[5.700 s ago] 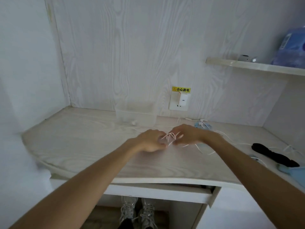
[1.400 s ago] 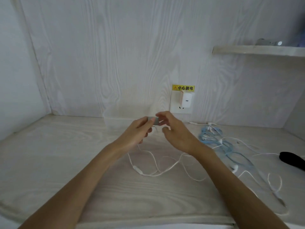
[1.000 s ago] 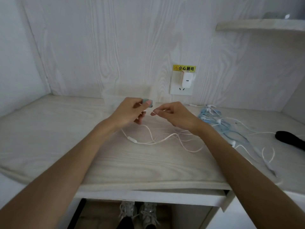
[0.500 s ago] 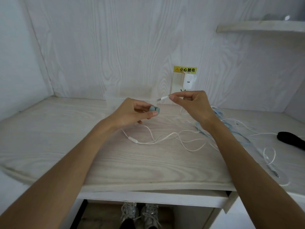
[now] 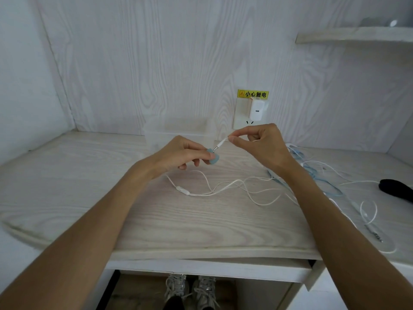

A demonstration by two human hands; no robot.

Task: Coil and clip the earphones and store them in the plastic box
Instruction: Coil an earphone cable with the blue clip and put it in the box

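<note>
My left hand (image 5: 178, 154) pinches a small pale blue clip (image 5: 213, 157) between thumb and fingers above the desk. My right hand (image 5: 260, 144) pinches the plug end of the white earphones (image 5: 220, 144), the metal jack tip pointing down-left right at the clip. The rest of the white earphone cable (image 5: 214, 189) lies loose and uncoiled on the desk (image 5: 89, 198) below both hands, its inline remote at the left. A clear plastic box (image 5: 178, 130) stands against the back wall behind my left hand.
More earphones lie tangled at the right: a light blue set (image 5: 321, 180) and another white one (image 5: 368, 215) near the desk's front edge. A black object (image 5: 395, 189) sits at the far right. A white charger (image 5: 257, 109) is plugged into the wall socket. A shelf (image 5: 353, 36) hangs upper right.
My right hand has brought the jack plug down and left until its tip meets the blue clip in my left hand. The loose cable on the desk has barely shifted.
</note>
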